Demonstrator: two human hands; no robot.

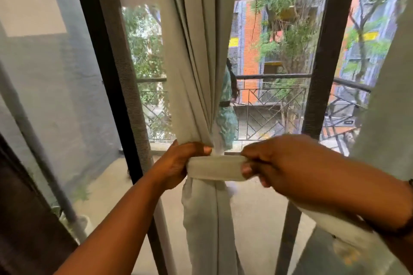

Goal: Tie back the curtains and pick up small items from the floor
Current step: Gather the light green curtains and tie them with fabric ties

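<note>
At the far left of the frame stands a grey-blue wall (55, 87), then a dark door frame (105, 69). In the lower centre the left hand (178, 163) grasps the gathered pale-green curtain (199, 73) and one end of the tieback band (215, 167), which crosses the front of the bunch. Just right of it, the right hand (283, 167) pinches the band's other end. Behind, right of centre, runs a balcony railing (272, 105).

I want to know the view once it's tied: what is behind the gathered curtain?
Behind the curtain are a dark door frame, mesh screen, a balcony railing, trees and a patterned green cloth by its edge. Whatever lies directly behind its folds is covered.
</note>
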